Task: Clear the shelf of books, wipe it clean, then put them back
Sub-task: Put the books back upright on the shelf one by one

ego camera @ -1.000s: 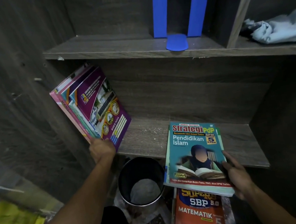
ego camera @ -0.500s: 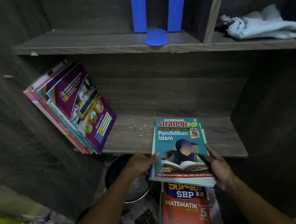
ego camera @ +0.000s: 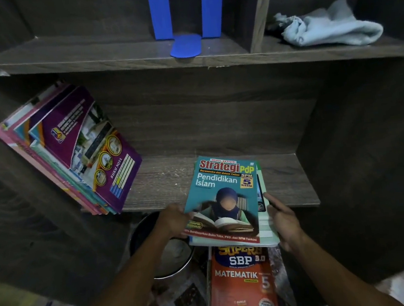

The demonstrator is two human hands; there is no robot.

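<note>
The step in hand looks like the putting-back. The light blue crumpled cloth (ego camera: 330,27) lies set aside in the right compartment of the upper wooden shelf (ego camera: 85,53), and a stack of books (ego camera: 225,195), topped by a teal paperback workbook, sits half over the front edge of the dark wooden lower shelf (ego camera: 168,178), right of its middle.

Both hands have it. The left hand (ego camera: 175,220) has its grip closed on the stack's left edge, and the right hand (ego camera: 284,221) clasps the right edge with its fingers laid along it.

The next move probably calls for tipping the stack upright and sliding it left along the board to the leaning row of thin pink and purple books (ego camera: 71,151), which rests against the left wall at the shelf's left end. That row tilts steeply and could slump if bumped.

The blue plastic bookend (ego camera: 185,30) stands on the upper shelf, out of the way. Below the front edge, a round metal bin (ego camera: 136,237) and an orange maths paperback (ego camera: 241,278) await, the latter likely next.
</note>
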